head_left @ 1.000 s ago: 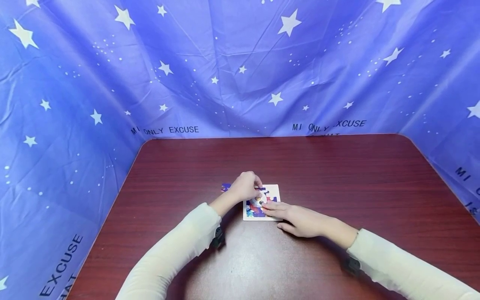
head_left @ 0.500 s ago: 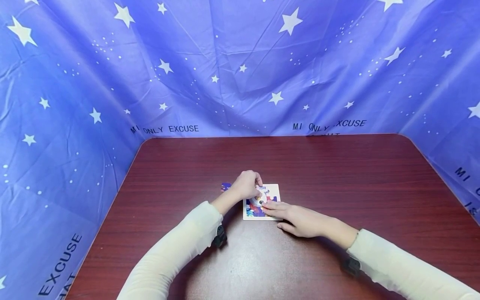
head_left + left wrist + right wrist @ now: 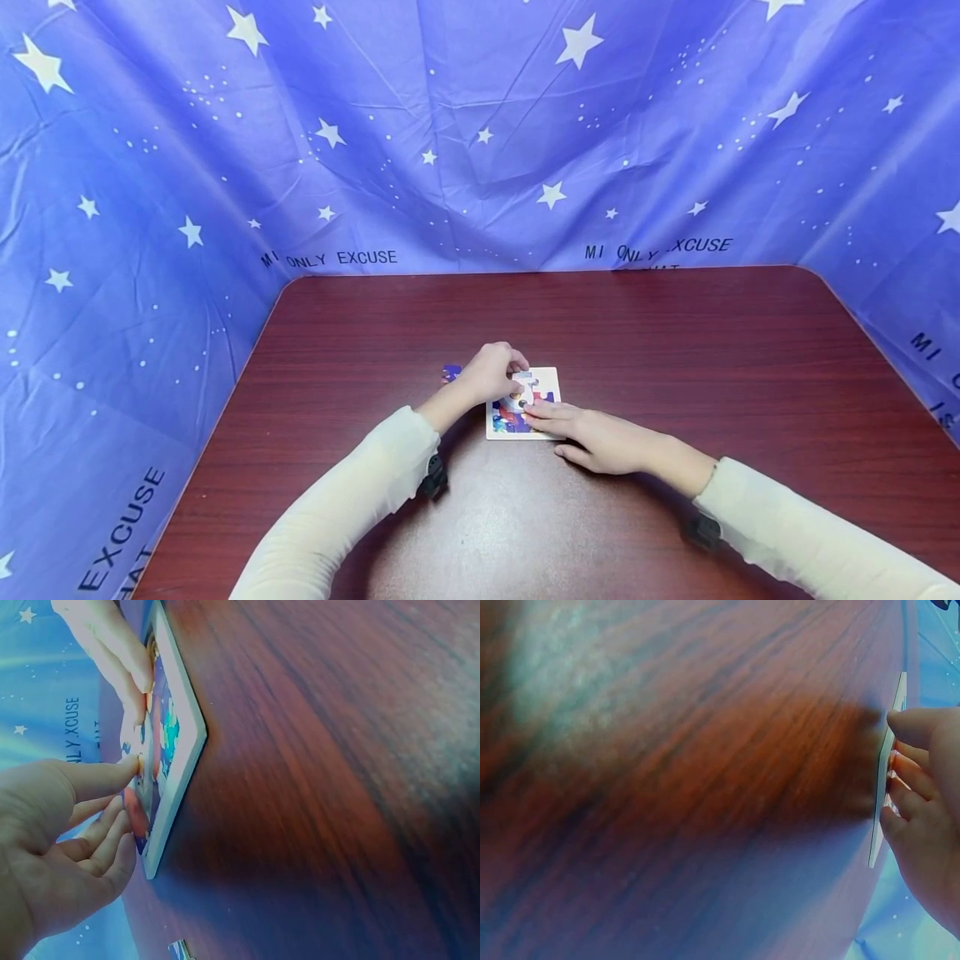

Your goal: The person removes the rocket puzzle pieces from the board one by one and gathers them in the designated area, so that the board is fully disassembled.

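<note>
A small jigsaw puzzle in a white square tray [image 3: 553,379] lies flat at mid-table, its pieces printed in purple, red and white. Over its upper left part bends my left hand [image 3: 491,371], thumb and fingertips pinching a puzzle piece [image 3: 524,375] at the picture. The left wrist view shows that thumb touching a white part of the picture, the other fingers curled near the tray's edge. My right hand [image 3: 603,437] rests extended fingers on the puzzle's right side, thumb on the table. Both hands hide parts of the picture.
A loose purple puzzle piece [image 3: 452,372] lies on the table left of the tray, partly behind the left hand. The dark red wooden table [image 3: 675,333] ends at a blue star-printed curtain [image 3: 480,125] behind and at the sides.
The left fingertips have shifted slightly, and a paler strip shows between them where a dark purple one showed. The right hand stays in place.
</note>
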The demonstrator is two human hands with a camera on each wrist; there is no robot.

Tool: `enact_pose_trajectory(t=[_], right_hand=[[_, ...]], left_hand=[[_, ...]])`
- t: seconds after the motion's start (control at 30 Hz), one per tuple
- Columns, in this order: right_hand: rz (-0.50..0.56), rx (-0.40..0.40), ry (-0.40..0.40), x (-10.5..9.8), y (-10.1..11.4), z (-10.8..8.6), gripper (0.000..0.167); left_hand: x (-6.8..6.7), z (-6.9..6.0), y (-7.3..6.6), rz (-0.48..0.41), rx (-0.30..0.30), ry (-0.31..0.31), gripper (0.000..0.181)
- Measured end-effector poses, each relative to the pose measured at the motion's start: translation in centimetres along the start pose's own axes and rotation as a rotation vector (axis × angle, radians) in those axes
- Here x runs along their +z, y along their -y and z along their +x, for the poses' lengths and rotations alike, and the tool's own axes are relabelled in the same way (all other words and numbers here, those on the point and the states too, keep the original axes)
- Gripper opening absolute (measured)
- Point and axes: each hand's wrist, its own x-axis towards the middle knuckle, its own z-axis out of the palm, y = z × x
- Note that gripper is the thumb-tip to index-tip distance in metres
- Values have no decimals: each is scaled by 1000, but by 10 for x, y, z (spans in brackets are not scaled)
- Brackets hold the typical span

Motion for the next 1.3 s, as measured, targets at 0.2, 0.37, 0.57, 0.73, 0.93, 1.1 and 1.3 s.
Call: enact_pose_trajectory(t=[0.2,0.37,0.57,0.73,0.93,1.1,1.3], right_hand=[[1,8,6,-1,0,0,50],[5,5,-5,-2,0,0,50],[-7,-6,-16,-2,0,0,52],[-7,5,-4,-2,0,0,52],[-7,0,-5,-2,0,0,51],[-6,-1,-3,0,0,-1,51],[-2,-6,-9,0,1,-1,50]], left_hand=[[1,-3,1,78,65,-35,24],[1,-6,-2,139,99,-74,23],[3,-6,-3,204,105,-92,24],[2,-6,-3,191,84,-99,23],[5,-5,-2,126,114,-119,20],[6,-5,-2,117,132,-122,19],[4,-7,-2,96,116,-77,21]])
